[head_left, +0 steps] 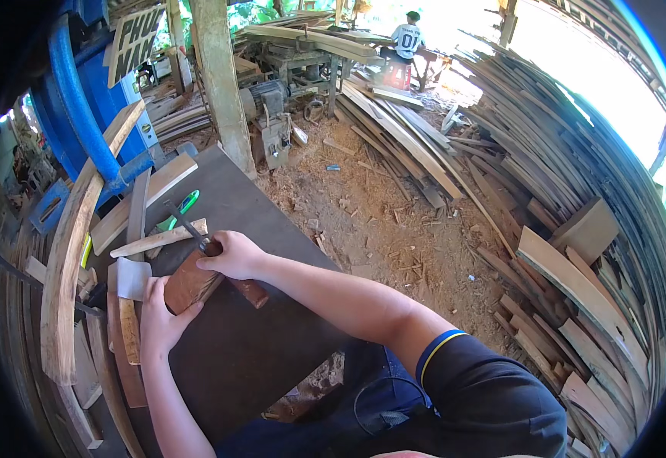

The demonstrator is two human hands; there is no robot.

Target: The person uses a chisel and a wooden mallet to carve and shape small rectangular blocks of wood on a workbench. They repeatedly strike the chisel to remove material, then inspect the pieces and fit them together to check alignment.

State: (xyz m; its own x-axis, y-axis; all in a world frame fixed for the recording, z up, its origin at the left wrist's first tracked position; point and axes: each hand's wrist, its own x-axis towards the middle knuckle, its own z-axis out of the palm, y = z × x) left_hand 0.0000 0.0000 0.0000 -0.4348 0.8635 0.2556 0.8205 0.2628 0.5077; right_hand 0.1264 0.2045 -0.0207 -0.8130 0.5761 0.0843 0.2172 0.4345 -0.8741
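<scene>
A reddish-brown wooden block point(190, 284) is tilted above the dark tabletop. My left hand point(163, 320) wraps round its lower left side, thumb along the near edge. At the block's upper right, the fingers of my right hand point(235, 256) close round a chisel-like tool. Its narrow steel shaft point(188, 223) points up and left, and a thick brown handle point(249, 293) shows below my wrist. My fingers hide the middle of this tool. A folded white sheet point(133, 278) lies against my left fingertips. Beyond the block is a pale wooden stick point(159, 240).
A green-handled tool point(186, 204) lies on the table point(257, 366). Long boards point(73, 282) and a blue machine point(81, 99) crowd the left. Stacked planks point(577, 153) line the right, above a sawdust-covered floor point(371, 237). Far back, a person point(407, 40) sits.
</scene>
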